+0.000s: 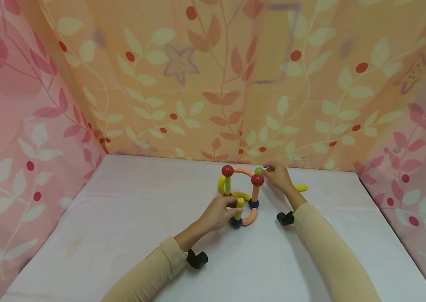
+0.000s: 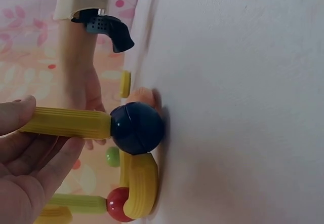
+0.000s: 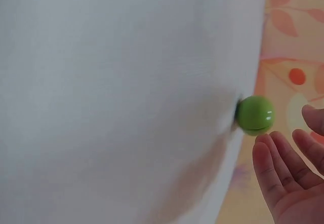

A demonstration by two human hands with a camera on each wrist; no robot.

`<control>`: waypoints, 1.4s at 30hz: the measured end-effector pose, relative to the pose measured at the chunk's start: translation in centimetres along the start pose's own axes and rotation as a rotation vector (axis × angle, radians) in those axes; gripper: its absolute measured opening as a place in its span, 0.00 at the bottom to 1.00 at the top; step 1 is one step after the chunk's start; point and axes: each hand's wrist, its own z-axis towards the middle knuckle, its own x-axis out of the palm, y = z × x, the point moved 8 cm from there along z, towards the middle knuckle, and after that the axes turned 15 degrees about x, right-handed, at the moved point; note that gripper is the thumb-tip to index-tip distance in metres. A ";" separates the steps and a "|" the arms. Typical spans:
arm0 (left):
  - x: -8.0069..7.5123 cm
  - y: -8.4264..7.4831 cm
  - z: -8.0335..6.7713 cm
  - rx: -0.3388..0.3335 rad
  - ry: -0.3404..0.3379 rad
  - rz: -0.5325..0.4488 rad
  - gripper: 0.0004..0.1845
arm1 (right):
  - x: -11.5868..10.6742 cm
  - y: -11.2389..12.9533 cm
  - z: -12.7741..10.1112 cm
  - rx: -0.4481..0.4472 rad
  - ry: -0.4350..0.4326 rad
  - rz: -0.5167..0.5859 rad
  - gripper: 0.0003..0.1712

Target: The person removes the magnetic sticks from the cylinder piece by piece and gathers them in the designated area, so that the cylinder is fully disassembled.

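Observation:
A toy frame of rods and balls [image 1: 241, 191] stands mid-table: red balls [image 1: 227, 170] on top, a peach arc [image 1: 244, 171] between them, dark blue balls below. My left hand [image 1: 232, 205] pinches an upright yellow ribbed rod [image 1: 240, 204] that sits on a dark blue ball [image 1: 236, 222]. The left wrist view shows that rod [image 2: 66, 122] between thumb and fingers, joined to the blue ball [image 2: 136, 127]. My right hand [image 1: 271, 171] hovers by a green ball [image 1: 259, 170] behind the frame. In the right wrist view its fingers [image 3: 276, 171] are straight, just off the green ball [image 3: 254, 115].
A loose yellow curved piece [image 1: 300, 187] lies on the white table [image 1: 130, 218] behind my right wrist. Leaf-patterned cloth walls [image 1: 213, 84] close in the back and both sides. Black wrist mounts [image 1: 197, 259] sit under both forearms.

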 end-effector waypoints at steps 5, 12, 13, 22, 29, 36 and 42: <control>-0.2 0.0 0.2 -0.002 0.025 0.000 0.11 | -1.2 1.5 -1.8 -0.069 -0.004 0.065 0.21; -0.3 -0.1 0.2 -0.009 0.002 -0.042 0.14 | -3.4 2.5 -5.1 -0.163 -0.041 0.145 0.20; -0.3 -0.1 0.2 -0.012 -0.001 -0.050 0.13 | -3.7 2.5 -5.6 -0.171 -0.048 0.155 0.20; 0.0 0.4 0.1 -0.039 -0.007 -0.072 0.14 | -4.4 1.8 -10.4 -0.184 -0.036 0.231 0.21; 0.0 0.7 -0.2 -0.043 -0.009 -0.091 0.15 | -2.0 1.3 -13.0 -0.181 0.060 0.290 0.20; -0.2 0.9 -0.4 -0.042 -0.018 -0.120 0.18 | 0.9 2.2 -14.6 -0.248 0.154 0.301 0.20; -0.1 1.0 -0.5 -0.042 -0.001 -0.112 0.19 | 2.8 2.6 -14.9 -0.267 0.189 0.284 0.21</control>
